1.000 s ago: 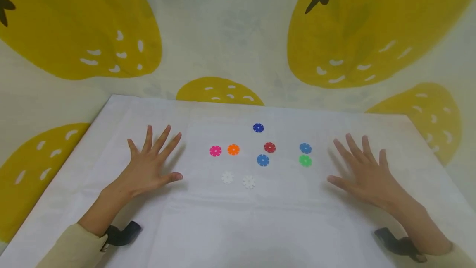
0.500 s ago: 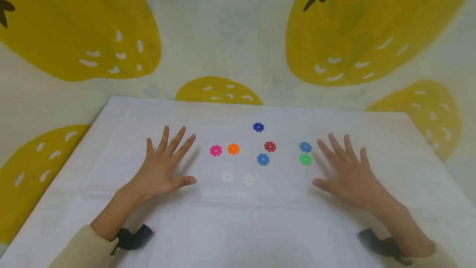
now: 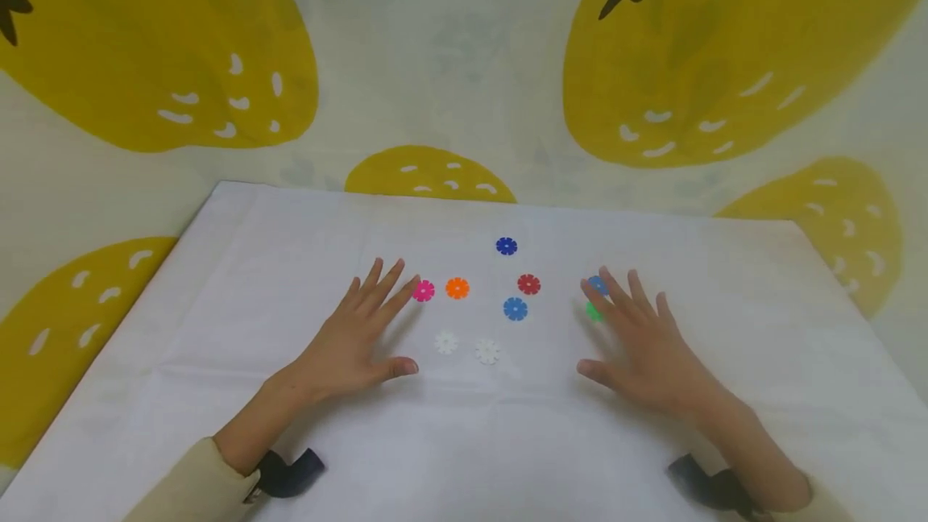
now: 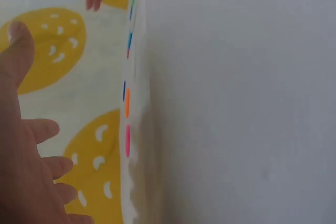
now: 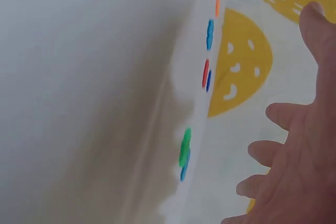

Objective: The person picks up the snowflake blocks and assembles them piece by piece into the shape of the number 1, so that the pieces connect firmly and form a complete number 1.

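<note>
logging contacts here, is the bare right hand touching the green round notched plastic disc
Apart: the right wrist view shows pale cloth backdrop in a clear gap between the right hand and the green disc.

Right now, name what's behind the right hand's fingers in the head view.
A blue disc and a green disc, both partly showing; the fingers hide the rest of each.

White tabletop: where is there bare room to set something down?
Bare patches on the white tabletop: the near middle, on the near side of the white notched discs; between the left hand and left edge; between the right hand and right edge. Crowded: between the hands, around the red notched disc, and where the right hand partly hides the green notched disc.
</note>
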The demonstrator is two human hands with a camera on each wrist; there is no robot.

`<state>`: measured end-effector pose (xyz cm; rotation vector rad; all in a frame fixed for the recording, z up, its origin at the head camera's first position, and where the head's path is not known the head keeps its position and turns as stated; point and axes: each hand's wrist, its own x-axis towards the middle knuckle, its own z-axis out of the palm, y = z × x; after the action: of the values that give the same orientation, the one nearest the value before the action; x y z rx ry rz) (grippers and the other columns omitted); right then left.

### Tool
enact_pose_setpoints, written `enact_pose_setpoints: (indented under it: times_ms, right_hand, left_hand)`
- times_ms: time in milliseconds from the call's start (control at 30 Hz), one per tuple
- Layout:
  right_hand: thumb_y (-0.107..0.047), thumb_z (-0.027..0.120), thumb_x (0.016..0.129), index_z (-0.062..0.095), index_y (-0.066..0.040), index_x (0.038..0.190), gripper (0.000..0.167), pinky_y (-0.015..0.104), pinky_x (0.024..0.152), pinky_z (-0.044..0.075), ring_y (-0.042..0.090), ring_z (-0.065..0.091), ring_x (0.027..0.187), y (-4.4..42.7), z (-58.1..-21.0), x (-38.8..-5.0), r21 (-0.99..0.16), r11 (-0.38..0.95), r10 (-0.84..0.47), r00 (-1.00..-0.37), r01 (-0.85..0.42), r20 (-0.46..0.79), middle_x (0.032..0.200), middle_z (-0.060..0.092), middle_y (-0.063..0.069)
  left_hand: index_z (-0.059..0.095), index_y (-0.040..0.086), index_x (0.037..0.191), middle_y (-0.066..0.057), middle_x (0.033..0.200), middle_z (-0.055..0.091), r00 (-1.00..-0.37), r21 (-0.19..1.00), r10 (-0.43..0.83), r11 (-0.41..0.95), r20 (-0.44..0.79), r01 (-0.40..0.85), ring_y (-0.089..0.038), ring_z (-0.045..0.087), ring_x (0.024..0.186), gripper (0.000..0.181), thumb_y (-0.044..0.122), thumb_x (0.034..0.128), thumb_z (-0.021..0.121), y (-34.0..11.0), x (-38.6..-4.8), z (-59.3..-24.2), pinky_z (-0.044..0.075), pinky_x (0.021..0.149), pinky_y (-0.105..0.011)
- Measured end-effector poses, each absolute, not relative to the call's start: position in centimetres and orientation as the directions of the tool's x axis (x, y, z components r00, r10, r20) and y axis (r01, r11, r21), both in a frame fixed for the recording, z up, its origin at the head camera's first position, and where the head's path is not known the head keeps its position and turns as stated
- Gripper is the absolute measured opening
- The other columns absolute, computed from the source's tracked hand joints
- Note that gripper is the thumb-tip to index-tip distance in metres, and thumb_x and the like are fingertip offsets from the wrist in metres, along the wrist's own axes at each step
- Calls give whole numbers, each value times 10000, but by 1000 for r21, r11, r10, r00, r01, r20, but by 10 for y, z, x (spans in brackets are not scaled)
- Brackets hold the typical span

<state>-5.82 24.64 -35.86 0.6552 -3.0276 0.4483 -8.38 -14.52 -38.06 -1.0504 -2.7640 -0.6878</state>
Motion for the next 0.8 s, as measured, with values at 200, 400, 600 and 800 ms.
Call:
enact_pose_setpoints:
  times_ms: [200,400,600,800]
  right_hand:
    - [-516,667,835,213,-212,1536,889,639,1088,41,395,9,1431,225,-358,-54,-338,836,-437,-897,-432,68,1582,150,94]
    - [-462,677,852,289,-256,1510,790,624,1040,270,303,152,1427,198,-360,-49,-481,803,-387,-922,-352,30,1555,239,6]
    - [-413,683,869,434,-227,1426,638,437,911,492,212,480,1208,177,-362,-50,-630,718,-367,-930,-295,17,1399,449,-13]
    - [-320,734,846,518,-191,1361,572,277,767,528,133,550,989,161,-365,-56,-679,675,-385,-923,-289,9,1208,565,-31]
  left_hand:
    - [215,174,1534,10,1598,46,-770,518,605,601,203,608,-283,-1,1451,893,624,851,575,-130,-78,-380,270,1067,-571]
    - [398,148,1454,-70,1507,312,-806,610,533,558,256,563,-236,232,1396,723,349,843,727,-117,-76,-386,409,1003,-479]
    - [561,89,1280,-50,1217,512,-837,705,465,490,286,513,-216,444,1128,510,211,827,762,-105,-76,-389,472,888,-368]
    - [583,81,1237,-67,1143,536,-863,744,461,499,206,444,-215,508,963,467,156,816,770,-96,-77,-390,503,782,-332]
